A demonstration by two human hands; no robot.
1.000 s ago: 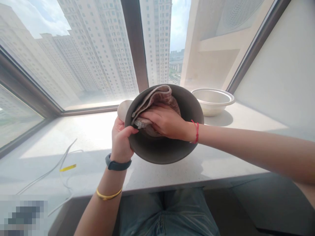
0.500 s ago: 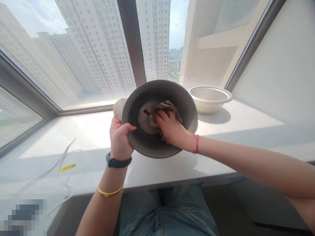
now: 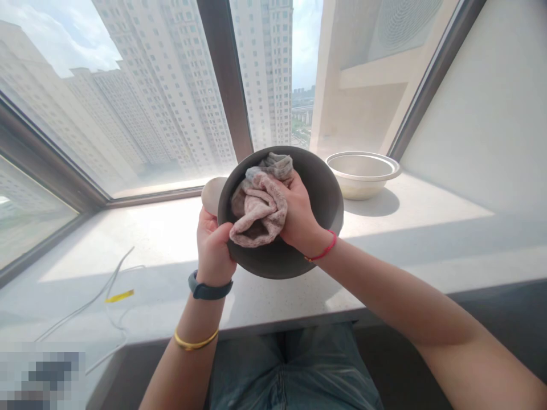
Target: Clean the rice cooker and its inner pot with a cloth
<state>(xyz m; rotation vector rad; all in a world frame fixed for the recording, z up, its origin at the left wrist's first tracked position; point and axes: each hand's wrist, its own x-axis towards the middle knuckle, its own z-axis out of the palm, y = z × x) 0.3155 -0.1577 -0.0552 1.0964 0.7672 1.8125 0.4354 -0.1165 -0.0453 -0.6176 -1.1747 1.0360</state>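
A dark grey bowl [image 3: 317,193] is tilted toward me above the white windowsill. My left hand [image 3: 213,247] grips its left rim, thumb over the edge. Inside the bowl, my right hand [image 3: 299,219] is closed on a crumpled pinkish-grey cloth [image 3: 258,208] and presses it against the inner wall. The cloth covers most of the bowl's left half and hides its bottom.
A pale bowl [image 3: 362,171] stands on the windowsill [image 3: 427,216] at the back right. A small beige round object [image 3: 211,193] peeks out behind the dark bowl's left rim. White cables with a yellow tag [image 3: 118,296] lie at the left. Large windows rise behind.
My right hand has swept the cloth from the bowl's centre up toward its left side, bunching it larger. The bowl's bottom, visible half a second ago, is now covered.
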